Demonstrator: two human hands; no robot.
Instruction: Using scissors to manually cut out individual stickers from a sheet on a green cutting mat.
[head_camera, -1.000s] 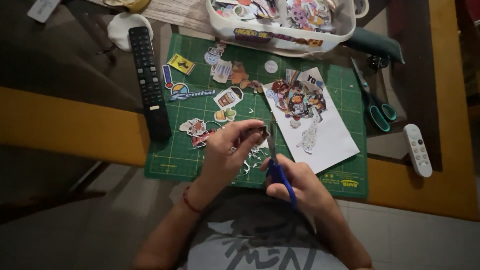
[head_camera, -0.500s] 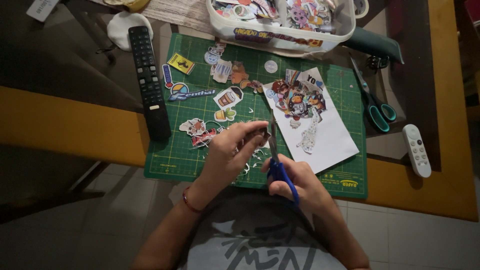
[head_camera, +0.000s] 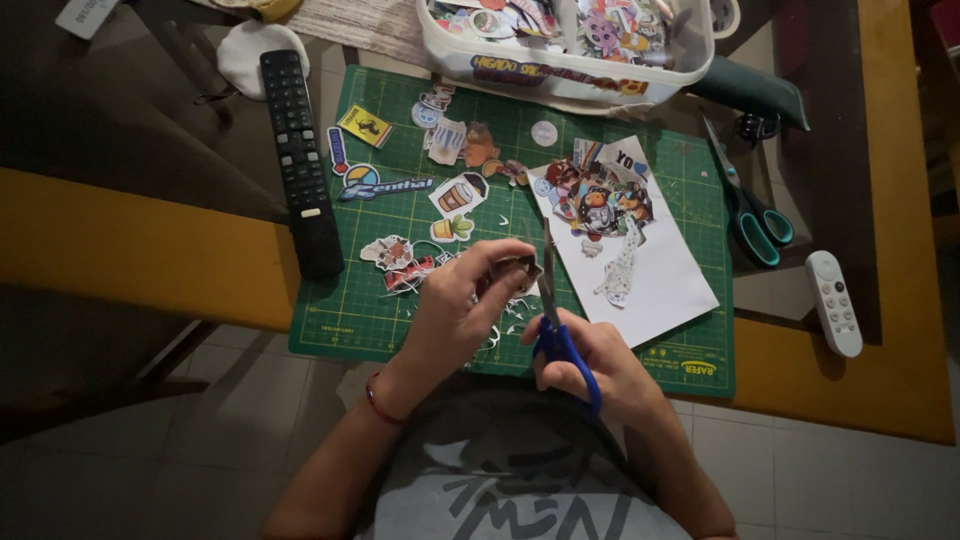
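Two hands fill the near middle of the head view, over the near edge of the green cutting mat (head_camera: 350, 320). My left hand (head_camera: 455, 315) has its grip pinched on a small sticker cutout (head_camera: 520, 268), fingertips pressed together around it. My right hand (head_camera: 600, 365) has its grip closed through the blue handles of the blue scissors (head_camera: 555, 315), blades pointing away from me and meeting the cutout. Against half a second ago, little differs: both hands sit in the same spot and the scissors keep the same upright line; the left fingers look curled slightly tighter.

Around them, paper slivers and cut stickers (head_camera: 400, 262) lie just left of the left hand. A white sticker sheet (head_camera: 640, 280) lies to the right of the blades, near but apart. A black remote (head_camera: 300, 160) lies along the mat's left edge. Far off, a white tub (head_camera: 560, 75) full of stickers sits at the mat's far edge. Teal scissors (head_camera: 745, 205) and a white remote (head_camera: 833, 302) lie well to the right on the table (head_camera: 120, 240). My hands hide part of the mat's near edge.
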